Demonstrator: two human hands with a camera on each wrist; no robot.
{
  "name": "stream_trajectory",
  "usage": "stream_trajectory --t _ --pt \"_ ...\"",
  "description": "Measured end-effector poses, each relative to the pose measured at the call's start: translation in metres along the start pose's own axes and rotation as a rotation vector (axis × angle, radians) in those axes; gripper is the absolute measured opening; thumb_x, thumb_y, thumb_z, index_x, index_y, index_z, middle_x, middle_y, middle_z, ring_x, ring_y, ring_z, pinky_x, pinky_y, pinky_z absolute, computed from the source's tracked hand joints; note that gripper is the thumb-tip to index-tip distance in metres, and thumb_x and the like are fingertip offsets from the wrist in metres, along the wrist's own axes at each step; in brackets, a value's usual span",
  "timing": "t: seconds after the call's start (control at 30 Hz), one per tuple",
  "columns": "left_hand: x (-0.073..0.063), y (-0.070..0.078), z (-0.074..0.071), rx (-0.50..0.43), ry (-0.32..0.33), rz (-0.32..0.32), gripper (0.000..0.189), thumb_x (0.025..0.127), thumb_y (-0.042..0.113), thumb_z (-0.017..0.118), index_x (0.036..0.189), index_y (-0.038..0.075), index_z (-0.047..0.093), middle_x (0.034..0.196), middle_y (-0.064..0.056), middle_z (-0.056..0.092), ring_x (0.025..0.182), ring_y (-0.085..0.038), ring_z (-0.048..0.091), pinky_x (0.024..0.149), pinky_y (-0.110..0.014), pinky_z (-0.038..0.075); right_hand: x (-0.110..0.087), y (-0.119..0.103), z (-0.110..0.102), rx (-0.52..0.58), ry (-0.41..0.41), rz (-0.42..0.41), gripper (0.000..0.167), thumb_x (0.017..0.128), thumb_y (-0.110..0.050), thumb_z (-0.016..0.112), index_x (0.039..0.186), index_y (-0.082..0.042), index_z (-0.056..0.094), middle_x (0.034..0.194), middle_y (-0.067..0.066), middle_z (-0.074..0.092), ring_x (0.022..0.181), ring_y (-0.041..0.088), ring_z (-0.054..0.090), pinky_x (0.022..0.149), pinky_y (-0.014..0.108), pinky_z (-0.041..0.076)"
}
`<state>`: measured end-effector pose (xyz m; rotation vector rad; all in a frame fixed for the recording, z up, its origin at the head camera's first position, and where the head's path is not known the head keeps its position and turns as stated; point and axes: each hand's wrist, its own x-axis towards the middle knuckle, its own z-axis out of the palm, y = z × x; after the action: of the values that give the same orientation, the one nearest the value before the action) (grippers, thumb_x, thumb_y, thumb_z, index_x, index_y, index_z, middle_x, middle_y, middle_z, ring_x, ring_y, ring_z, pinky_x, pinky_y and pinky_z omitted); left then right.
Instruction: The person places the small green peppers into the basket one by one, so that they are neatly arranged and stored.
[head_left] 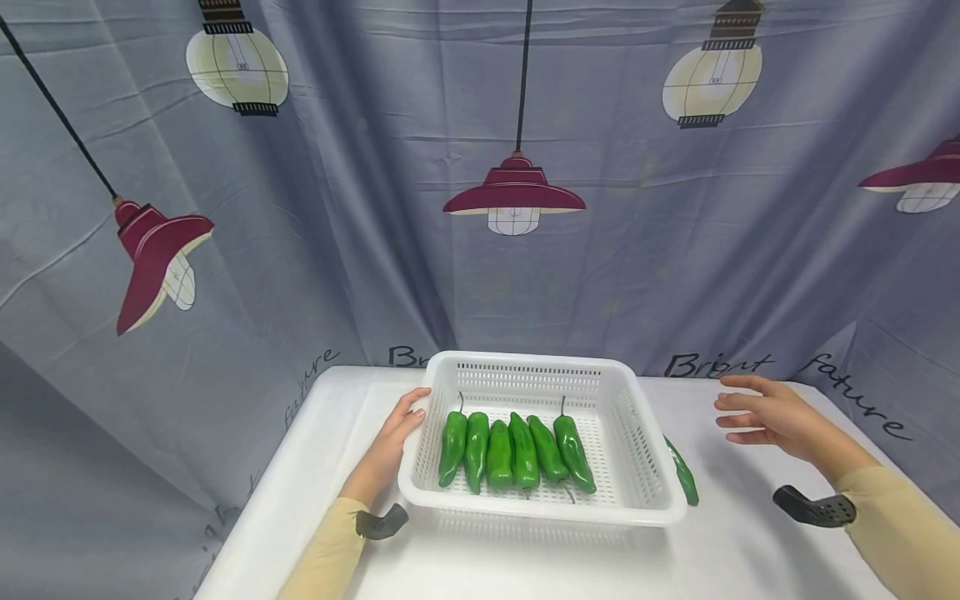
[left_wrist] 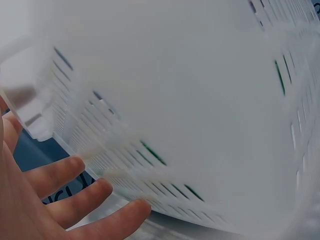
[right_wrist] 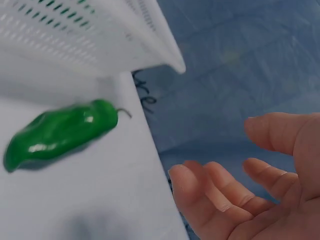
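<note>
A white plastic basket (head_left: 540, 515) with slotted walls stands on the table. Several green peppers (head_left: 523, 454) lie side by side in it, toward its left and middle. My left hand (head_left: 392, 435) is at the basket's left side, its fingers loosely extended along the outer wall in the left wrist view. One more green pepper (right_wrist: 62, 132) lies on the table just outside the basket's right wall, partly hidden by the rim in the head view. To the right of that pepper, my right hand (head_left: 776, 418) hovers above the table with fingers spread and nothing in them.
A white-covered table (head_left: 540, 567) carries the basket. Behind it hangs a grey-blue curtain (head_left: 420, 250) printed with lamps and lettering, close to the table's back edge. Dark wrist mounts (head_left: 813, 507) sit on both forearms.
</note>
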<state>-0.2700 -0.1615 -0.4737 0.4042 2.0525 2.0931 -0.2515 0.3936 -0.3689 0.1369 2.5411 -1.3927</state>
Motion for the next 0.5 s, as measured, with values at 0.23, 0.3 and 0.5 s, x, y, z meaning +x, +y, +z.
stream_trajectory --t 0.23,0.3,0.5 --pt "-0.001 0.001 0.001 -0.001 0.005 0.002 0.046 0.110 0.025 0.033 0.156 0.015 0.030 0.160 -0.023 0.035 0.136 -0.043 0.052 0.109 -0.047 0.053 -0.002 0.019 -0.006 0.044 -0.006 0.037 0.075 0.107 -0.026 0.052 0.154 0.015 0.010 0.129 0.012 0.066 0.095 0.008 0.072 0.082 0.036 0.065" --pt "-0.001 0.001 0.001 0.004 0.007 0.001 0.046 0.110 0.025 0.033 0.156 0.015 0.030 0.160 -0.023 0.035 0.135 -0.043 0.052 0.109 -0.047 0.053 -0.002 0.023 -0.005 0.057 -0.008 0.044 0.074 0.107 -0.025 0.052 0.154 0.014 0.010 0.125 0.006 0.068 0.095 0.008 0.072 0.082 0.036 0.065" --pt "0.000 0.000 0.001 0.012 0.007 0.006 0.046 0.110 0.025 0.033 0.156 0.016 0.030 0.160 -0.023 0.035 0.135 -0.043 0.053 0.108 -0.046 0.054 0.003 0.034 0.005 0.066 -0.004 0.070 0.077 0.105 -0.027 0.056 0.155 0.011 0.012 0.128 0.017 0.065 0.096 0.010 0.071 0.081 0.036 0.065"
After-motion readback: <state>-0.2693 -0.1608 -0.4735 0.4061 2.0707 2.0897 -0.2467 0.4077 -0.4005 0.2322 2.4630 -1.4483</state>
